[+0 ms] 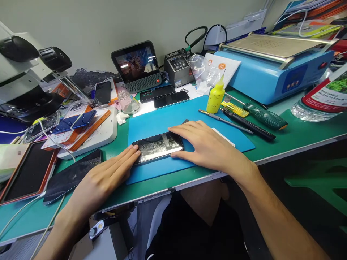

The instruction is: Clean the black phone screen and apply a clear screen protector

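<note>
Little can be read here. The red label of the clear plastic bottle (pixel 324 94) lying at the right edge carries white Chinese characters, too small to make out. The white envelope (pixel 223 69) behind the yellow squeeze bottle (pixel 215 96) bears a round orange logo with illegible marks. The soldering station (pixel 178 67) shows buttons but no readable digits.

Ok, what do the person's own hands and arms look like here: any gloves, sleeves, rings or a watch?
Both are bare. The left hand and right hand wear no gloves, and no rings show on the fingers in view. No watch or band sits on either wrist. Both forearms are uncovered to the frame edge, with no sleeve visible. No cables or markings on them.
</note>
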Demonstrator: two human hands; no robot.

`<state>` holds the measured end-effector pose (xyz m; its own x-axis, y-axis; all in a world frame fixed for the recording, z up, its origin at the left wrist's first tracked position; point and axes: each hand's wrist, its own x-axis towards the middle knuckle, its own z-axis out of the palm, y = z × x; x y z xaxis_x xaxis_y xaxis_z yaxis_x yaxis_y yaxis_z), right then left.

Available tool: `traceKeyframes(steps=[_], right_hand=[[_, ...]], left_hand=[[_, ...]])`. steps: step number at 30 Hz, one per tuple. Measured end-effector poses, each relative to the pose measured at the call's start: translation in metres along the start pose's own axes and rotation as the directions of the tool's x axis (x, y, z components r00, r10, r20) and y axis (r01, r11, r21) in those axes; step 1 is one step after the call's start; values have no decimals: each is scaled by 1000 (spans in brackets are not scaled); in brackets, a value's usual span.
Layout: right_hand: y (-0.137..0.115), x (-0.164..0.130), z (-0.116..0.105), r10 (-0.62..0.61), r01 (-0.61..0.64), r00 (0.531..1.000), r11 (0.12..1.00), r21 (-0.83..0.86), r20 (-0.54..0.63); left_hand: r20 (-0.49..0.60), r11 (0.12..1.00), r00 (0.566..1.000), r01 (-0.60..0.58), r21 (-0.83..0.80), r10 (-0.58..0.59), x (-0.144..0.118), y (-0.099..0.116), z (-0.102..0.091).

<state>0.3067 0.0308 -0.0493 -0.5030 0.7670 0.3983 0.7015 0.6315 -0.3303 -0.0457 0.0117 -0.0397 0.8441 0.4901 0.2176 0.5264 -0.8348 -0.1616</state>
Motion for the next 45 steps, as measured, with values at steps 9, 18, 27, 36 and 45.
traceKeyframes(steps=[9, 18, 27, 36, 45], right_hand=[[-1, -1, 0, 5, -5, 1000, 1000, -5, 8], [-1, 0, 0, 9, -9, 1000, 1000, -3, 8], [0, 2, 0, 8, -8, 1000, 1000, 2, 4], [-1, 1, -2, 19, -19, 1000, 1000, 7, 19], [-1, 1, -2, 36, -37, 999, 999, 13, 28]], left_hand=[[-11, 1000, 1000, -12, 8, 12, 1, 1, -2], [-23, 1000, 1000, 5, -1, -5, 3, 3, -2], [-18, 999, 999, 28, -26, -28, 3, 3, -3], [-25, 999, 999, 35, -29, -36, 4, 4, -2], [-34, 995, 997, 61, -76, -64, 4, 5, -3]])
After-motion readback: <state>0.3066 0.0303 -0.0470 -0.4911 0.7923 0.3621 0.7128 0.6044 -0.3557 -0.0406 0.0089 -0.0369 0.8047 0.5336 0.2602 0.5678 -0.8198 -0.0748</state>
